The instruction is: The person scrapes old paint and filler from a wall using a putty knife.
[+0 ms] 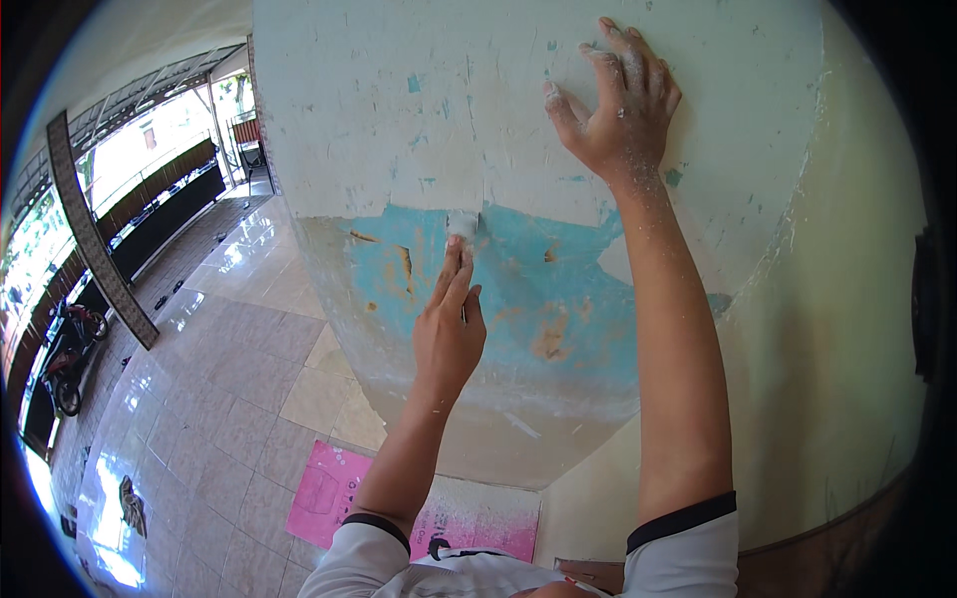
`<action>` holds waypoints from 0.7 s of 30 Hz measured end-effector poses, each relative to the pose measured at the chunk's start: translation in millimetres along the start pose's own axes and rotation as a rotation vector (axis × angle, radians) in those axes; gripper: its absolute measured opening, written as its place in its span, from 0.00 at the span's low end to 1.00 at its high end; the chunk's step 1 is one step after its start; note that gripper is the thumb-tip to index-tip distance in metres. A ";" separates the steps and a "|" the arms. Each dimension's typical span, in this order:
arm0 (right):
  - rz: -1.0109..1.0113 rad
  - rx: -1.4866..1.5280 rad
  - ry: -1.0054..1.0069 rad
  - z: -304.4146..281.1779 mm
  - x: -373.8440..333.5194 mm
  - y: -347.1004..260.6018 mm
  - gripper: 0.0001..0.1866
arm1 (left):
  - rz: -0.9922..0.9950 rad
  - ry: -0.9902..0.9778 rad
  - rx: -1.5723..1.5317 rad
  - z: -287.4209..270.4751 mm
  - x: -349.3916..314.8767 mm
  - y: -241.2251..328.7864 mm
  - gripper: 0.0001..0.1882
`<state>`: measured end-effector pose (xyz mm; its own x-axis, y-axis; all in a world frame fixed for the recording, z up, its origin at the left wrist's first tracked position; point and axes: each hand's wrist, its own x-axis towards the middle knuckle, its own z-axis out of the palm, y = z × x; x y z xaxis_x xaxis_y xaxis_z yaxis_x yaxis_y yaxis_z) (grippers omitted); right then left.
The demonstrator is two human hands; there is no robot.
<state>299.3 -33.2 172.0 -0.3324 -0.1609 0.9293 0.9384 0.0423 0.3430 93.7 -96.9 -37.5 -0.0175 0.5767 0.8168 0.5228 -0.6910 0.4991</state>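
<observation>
My left hand (449,337) is closed around a scraper, its fingers stretched along the tool. The pale, dusty blade of the scraper (464,223) lies against the wall at the upper edge of a bare turquoise patch (508,289). Most of the handle is hidden by my hand. Higher and to the right, my right hand (623,105) rests with spread fingers on the whitish wall coating (369,110). White dust covers its fingers and wrist. Brown and tan spots show through the turquoise layer, and small turquoise flecks dot the coating above.
Pink sheets (329,488) sprinkled with white debris lie at the wall's foot. Shiny tiles (214,439) cover the floor to the left. Beyond a pillar (95,234), a motorcycle (70,354) stands near a dark fence. A pale yellowish wall (827,399) adjoins on the right.
</observation>
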 end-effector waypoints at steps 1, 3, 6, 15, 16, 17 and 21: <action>0.002 0.006 0.005 1.2 1.0 -0.7 0.26 | -0.013 -0.001 -0.003 -1.2 1.2 0.1 0.27; 0.001 0.012 0.013 2.9 1.5 -1.1 0.26 | -0.025 0.001 -0.007 -2.9 -0.4 -3.8 0.27; 0.012 0.016 0.008 -0.4 2.2 -1.2 0.26 | -0.002 -0.021 -0.010 -9.4 -15.6 -29.7 0.26; 0.019 -0.014 0.019 0.5 4.5 -3.9 0.24 | 0.116 0.114 0.087 -57.1 -2.0 -98.3 0.25; 0.017 -0.012 0.019 0.3 4.8 -3.0 0.24 | 0.113 0.120 0.091 -60.5 -0.3 -99.8 0.25; 0.013 -0.032 0.010 -0.1 3.7 -2.3 0.24 | 0.116 0.117 0.086 -62.6 2.4 -102.4 0.25; 0.014 -0.052 -0.024 0.3 4.4 -5.2 0.26 | 0.174 0.119 0.127 -59.7 7.9 -112.9 0.23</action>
<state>292.9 -33.8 174.4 -0.3208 -0.1374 0.9371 0.9464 -0.0075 0.3229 -16.4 -40.3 -70.1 -0.0139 0.3928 0.9195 0.6293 -0.7112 0.3134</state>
